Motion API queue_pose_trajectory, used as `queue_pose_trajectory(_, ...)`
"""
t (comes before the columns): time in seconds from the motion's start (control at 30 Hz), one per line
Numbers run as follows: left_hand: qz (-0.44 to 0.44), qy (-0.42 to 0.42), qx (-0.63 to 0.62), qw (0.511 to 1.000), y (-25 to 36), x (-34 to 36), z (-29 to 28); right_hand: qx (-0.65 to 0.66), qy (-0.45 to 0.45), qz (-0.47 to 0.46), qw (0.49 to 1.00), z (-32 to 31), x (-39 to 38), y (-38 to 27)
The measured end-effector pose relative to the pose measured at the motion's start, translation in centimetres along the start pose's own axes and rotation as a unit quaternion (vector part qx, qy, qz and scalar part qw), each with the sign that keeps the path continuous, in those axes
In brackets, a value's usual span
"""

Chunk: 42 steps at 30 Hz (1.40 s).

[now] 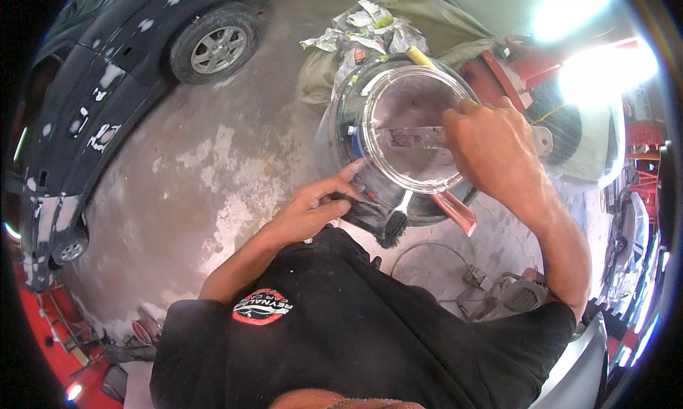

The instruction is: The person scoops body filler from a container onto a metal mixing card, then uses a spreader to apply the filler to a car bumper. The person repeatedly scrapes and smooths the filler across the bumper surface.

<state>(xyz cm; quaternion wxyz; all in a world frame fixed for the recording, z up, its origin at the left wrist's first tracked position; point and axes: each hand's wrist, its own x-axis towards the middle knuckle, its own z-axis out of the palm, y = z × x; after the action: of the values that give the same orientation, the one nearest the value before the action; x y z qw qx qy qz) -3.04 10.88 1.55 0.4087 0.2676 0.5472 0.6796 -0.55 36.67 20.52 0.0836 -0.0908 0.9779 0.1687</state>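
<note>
A round can (373, 158) with a pale, smeared rim stands before me, holding a greyish-pink paste (413, 110). My right hand (492, 142) is closed around a flat metal stirrer (416, 138), its smeared blade reaching across the can's mouth. The stirrer's far end, with a hole in it, shows beyond my knuckles. At the can's near left side is my left hand (313, 204), index finger stretched toward the can and thumb apart; whether it touches the can I cannot tell. Beside its fingers lie a dark object and a black-bristled brush (395, 227) with a white handle.
The can sits on a dark round stand (341, 142). A reddish channel-shaped piece (455, 213) juts from its near edge. Crumpled paper (370, 28) and olive cloth (455, 18) lie behind. A dark car (128, 60) stands left; a sander-like tool (512, 295) lies on the floor.
</note>
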Motion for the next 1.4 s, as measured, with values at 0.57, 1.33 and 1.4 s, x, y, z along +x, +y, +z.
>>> queue_pose_trajectory(0.57, 0.088, 0.207, -0.091, 0.97, 3.1, -3.6, -4.9, 0.352, 0.003, 0.268, 0.897, -1.7, -7.5, 4.8)
queue_pose_trajectory(1.33, 0.158, 0.213, -0.08, 0.961, 9.1, 2.5, -2.4, 0.407, 0.211, 0.375, 0.806, -3.3, -21.7, 7.9)
queue_pose_trajectory(1.4, 0.153, 0.206, -0.083, 0.963, 9.5, 2.8, -1.4, 0.419, 0.23, 0.369, 0.797, -3.3, -22.5, 7.9)
